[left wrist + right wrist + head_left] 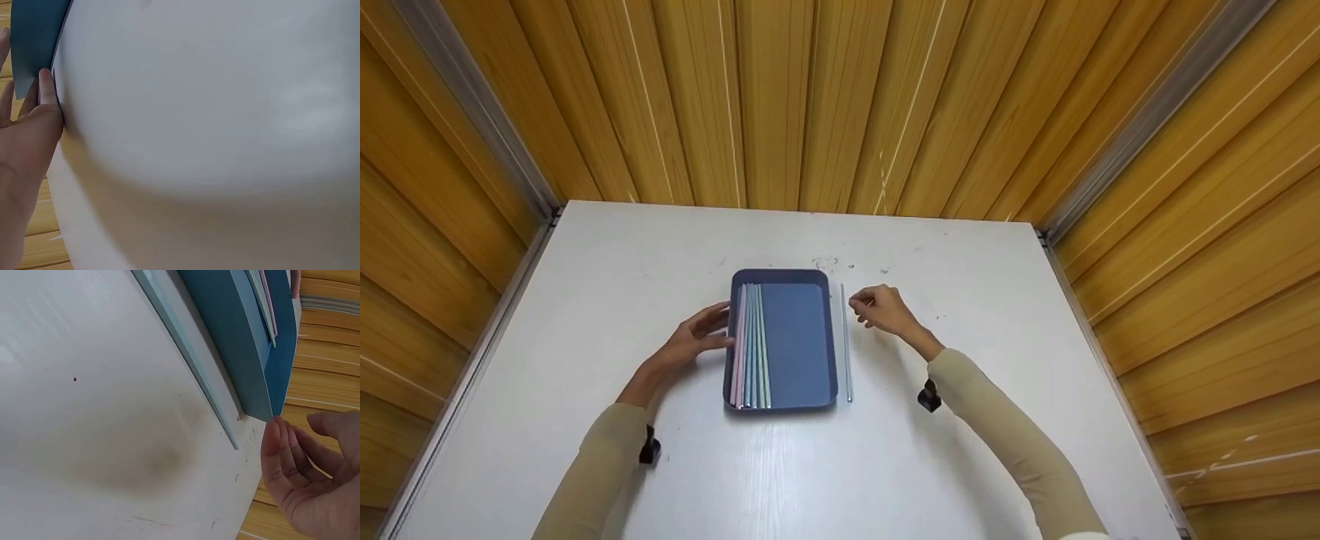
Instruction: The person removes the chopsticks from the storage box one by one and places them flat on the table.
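A shallow blue tray (801, 345) lies on the table, with several long, thin straws (753, 337) in pink, blue and green along its left side. My left hand (684, 343) is at the tray's left wall, its thumb (47, 87) touching the outside. One pale blue straw (846, 345) rests on the table just right of the tray, roughly parallel to it. My right hand (885, 309) hovers beside that straw's far half, fingers loosely bent and holding nothing. In the right wrist view, a gap shows between its thumb (332, 424) and fingers.
A white table (780, 480) carries everything, with small dark marks (851, 266) behind the tray. Wood-patterned panels (780, 97) enclose the back and both sides. Black wrist devices (929, 396) hang below both sleeves.
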